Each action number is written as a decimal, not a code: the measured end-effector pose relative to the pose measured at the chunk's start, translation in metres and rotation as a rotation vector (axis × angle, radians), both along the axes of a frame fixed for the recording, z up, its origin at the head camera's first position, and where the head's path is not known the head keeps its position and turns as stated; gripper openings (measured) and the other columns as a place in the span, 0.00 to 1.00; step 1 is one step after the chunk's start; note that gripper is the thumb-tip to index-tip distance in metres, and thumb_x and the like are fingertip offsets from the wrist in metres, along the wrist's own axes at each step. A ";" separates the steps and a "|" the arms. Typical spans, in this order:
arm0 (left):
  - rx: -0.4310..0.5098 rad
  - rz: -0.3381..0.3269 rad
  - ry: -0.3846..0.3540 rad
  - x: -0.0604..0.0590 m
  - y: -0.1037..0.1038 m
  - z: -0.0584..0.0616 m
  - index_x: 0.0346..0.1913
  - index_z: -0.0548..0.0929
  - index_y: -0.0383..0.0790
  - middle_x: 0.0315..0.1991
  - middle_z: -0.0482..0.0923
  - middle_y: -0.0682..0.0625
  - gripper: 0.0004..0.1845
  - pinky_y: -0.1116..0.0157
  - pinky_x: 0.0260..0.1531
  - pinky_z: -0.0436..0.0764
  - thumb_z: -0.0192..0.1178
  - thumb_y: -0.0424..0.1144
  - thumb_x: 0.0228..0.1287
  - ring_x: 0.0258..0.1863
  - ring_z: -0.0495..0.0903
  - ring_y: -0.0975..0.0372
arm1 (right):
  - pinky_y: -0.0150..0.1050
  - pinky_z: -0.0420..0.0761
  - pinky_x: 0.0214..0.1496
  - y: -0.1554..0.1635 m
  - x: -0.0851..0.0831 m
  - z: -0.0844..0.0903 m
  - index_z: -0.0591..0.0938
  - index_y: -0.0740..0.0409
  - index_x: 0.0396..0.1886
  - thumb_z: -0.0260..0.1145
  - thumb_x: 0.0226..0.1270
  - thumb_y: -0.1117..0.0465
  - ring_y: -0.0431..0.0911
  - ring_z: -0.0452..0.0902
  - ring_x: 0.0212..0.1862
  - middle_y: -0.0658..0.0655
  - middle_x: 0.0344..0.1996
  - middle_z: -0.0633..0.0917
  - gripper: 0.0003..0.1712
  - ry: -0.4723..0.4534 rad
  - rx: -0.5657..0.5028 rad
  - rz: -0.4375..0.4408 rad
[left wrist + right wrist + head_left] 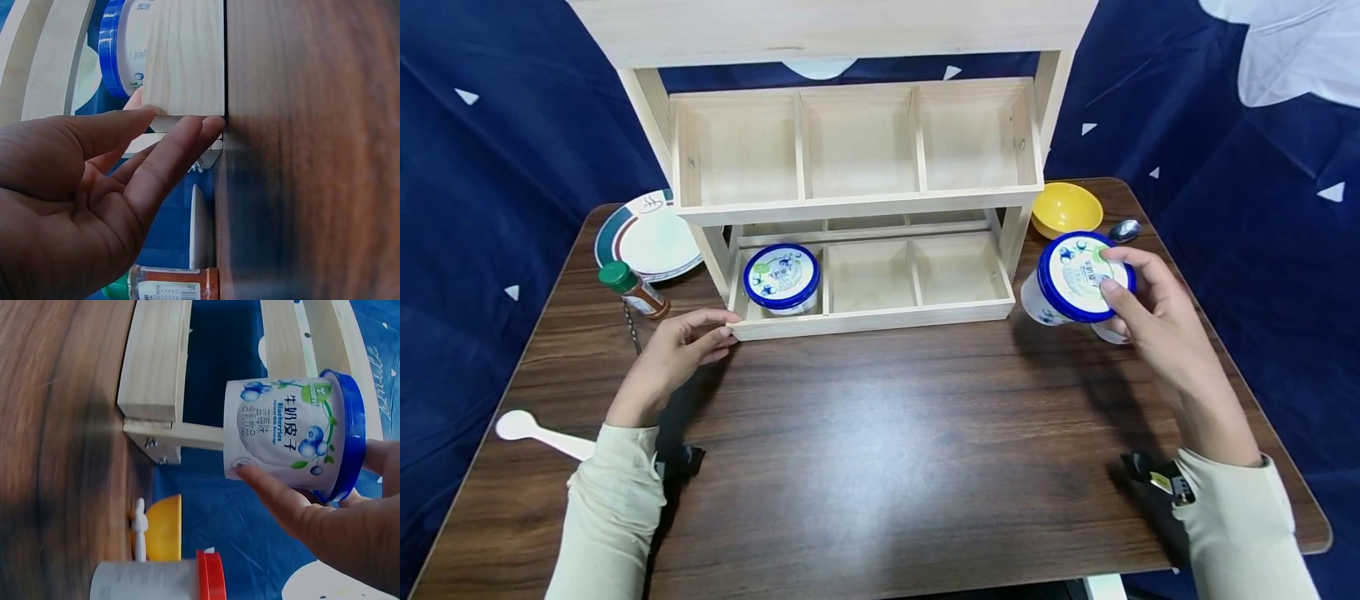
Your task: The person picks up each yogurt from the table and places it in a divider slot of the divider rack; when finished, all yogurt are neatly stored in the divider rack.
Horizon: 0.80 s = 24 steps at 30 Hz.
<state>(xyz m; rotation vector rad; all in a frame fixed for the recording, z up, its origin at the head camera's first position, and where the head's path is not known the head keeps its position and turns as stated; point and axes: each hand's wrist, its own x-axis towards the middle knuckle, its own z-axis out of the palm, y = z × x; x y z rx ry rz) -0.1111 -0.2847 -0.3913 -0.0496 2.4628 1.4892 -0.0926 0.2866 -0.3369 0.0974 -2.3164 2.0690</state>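
My right hand (1157, 325) grips a white tub with a blue lid (1078, 279), held up over the right side of the table. Blueberries are printed on the tub (281, 434) in the right wrist view. My left hand (681, 354) touches the front left corner of the lower wooden tray (872, 322), its fingers (169, 153) fairly straight against the end of the board. A second blue-lidded tub (781, 277) sits in the tray's left compartment. Beneath the held tub, a red-lidded white container (150, 581) is mostly hidden in the head view.
The wooden rack has an upper tray (857, 204) with three compartments. At left are plates (651, 237), a green-capped spice jar (632, 290) and a white spoon (542, 432). A yellow bowl (1067, 208) and metal spoon (1125, 231) stand at back right.
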 end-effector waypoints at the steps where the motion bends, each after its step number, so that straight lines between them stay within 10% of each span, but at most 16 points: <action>1: 0.000 -0.001 0.001 0.000 0.000 0.000 0.71 0.76 0.24 0.71 0.72 0.28 0.19 0.75 0.50 0.86 0.50 0.30 0.88 0.49 0.82 0.76 | 0.23 0.77 0.33 -0.003 -0.002 0.001 0.76 0.47 0.71 0.62 0.86 0.61 0.44 0.72 0.43 0.56 0.55 0.72 0.20 -0.001 -0.010 -0.003; 16: -0.020 0.001 -0.018 -0.004 0.001 0.004 0.73 0.76 0.26 0.72 0.71 0.29 0.19 0.72 0.53 0.86 0.49 0.31 0.89 0.52 0.82 0.73 | 0.27 0.70 0.25 -0.026 -0.017 0.006 0.75 0.42 0.72 0.61 0.87 0.55 0.45 0.68 0.40 0.55 0.57 0.71 0.20 -0.050 0.073 0.014; 24: -0.026 0.007 -0.014 -0.001 0.001 0.001 0.73 0.76 0.26 0.71 0.72 0.29 0.19 0.72 0.53 0.87 0.50 0.31 0.88 0.51 0.83 0.71 | 0.26 0.75 0.37 -0.041 -0.025 0.006 0.73 0.40 0.73 0.59 0.89 0.53 0.48 0.68 0.51 0.53 0.61 0.71 0.20 -0.038 0.179 0.038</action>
